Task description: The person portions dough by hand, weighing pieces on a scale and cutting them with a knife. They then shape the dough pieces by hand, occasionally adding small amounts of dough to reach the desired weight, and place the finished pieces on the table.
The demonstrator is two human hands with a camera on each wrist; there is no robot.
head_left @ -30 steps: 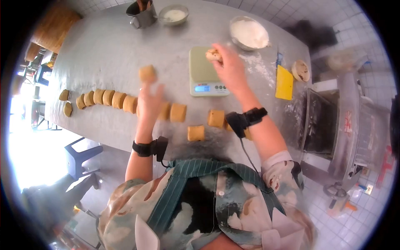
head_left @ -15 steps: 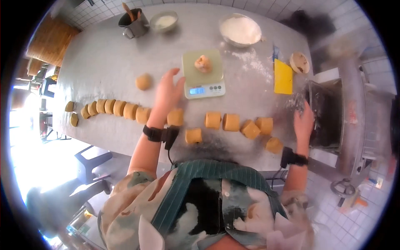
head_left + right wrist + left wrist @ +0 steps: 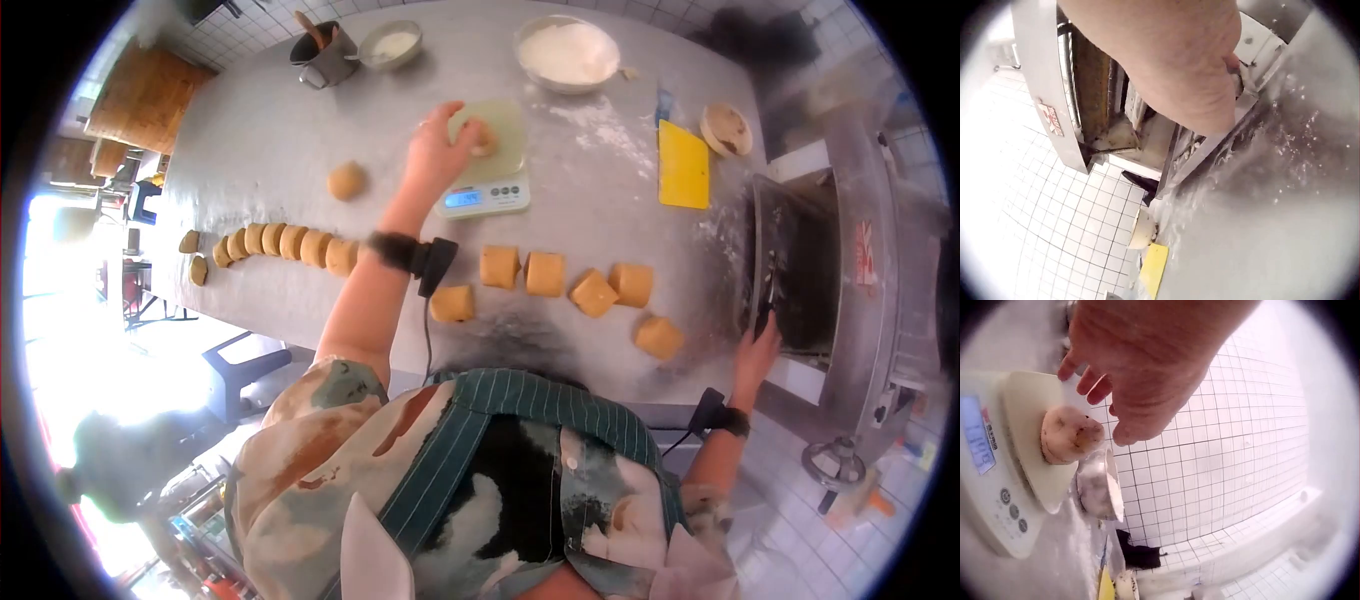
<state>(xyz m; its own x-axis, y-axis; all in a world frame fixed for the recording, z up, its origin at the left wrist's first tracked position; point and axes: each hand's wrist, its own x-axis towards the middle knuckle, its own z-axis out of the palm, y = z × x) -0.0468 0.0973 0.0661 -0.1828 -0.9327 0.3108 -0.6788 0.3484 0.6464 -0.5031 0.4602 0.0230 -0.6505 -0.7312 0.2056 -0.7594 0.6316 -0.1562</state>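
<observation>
My left hand (image 3: 440, 155) hovers over the kitchen scale (image 3: 485, 197), fingers spread and slightly bent. Just beyond those fingertips, a pale, brown-specked lump (image 3: 1071, 434) rests on the scale's plate (image 3: 1029, 434); the left wrist view shows a gap between fingers and lump. The scale's display is lit. Far to the right, my right hand (image 3: 757, 358) reaches to the table's edge beside a metal machine (image 3: 800, 260). A narrow dark object (image 3: 765, 320) shows at its fingertips; I cannot tell whether they grip it. In the right wrist view the hand (image 3: 1179, 69) hides its own fingers.
Cut tan dough pieces (image 3: 292, 243) form a curved row leftward, with several more (image 3: 545, 275) at the front. One rounded dough piece (image 3: 347, 181) sits apart. A flour bowl (image 3: 568, 55), smaller bowl (image 3: 390, 45), metal pitcher (image 3: 325, 62), yellow scraper (image 3: 683, 165) and filling bowl (image 3: 727, 130) stand farther back.
The right hand set the lump on the scale, then moved right and down to the table's edge. My left hand left the rounded dough piece and moved right and up over the scale.
</observation>
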